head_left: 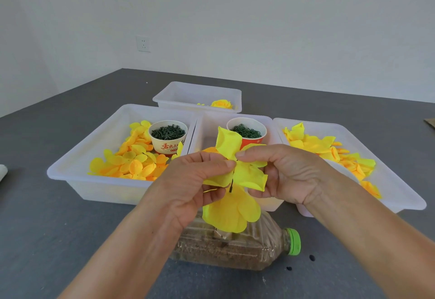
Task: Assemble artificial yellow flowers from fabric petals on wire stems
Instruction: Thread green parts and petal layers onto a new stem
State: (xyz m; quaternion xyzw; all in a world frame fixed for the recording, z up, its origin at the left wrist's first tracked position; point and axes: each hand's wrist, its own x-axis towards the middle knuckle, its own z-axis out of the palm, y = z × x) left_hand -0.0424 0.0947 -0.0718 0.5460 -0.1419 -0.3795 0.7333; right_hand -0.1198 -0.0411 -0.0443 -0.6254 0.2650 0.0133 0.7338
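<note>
Yellow petals (237, 176) sit pinched between left hand (195, 181) and right hand (287, 174) above the bottle (235, 247); one finished flower (221, 104) lies in the far tray (179, 91); heaps remain.

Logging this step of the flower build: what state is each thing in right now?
Left hand: pinches the petals.
Right hand: pinches the petals.
Petals: held above the bottle.
Wire stem: dark tip showing among the petals.
Bottle: lying on its side, green cap on.
Far bin: holds a finished flower.
</note>
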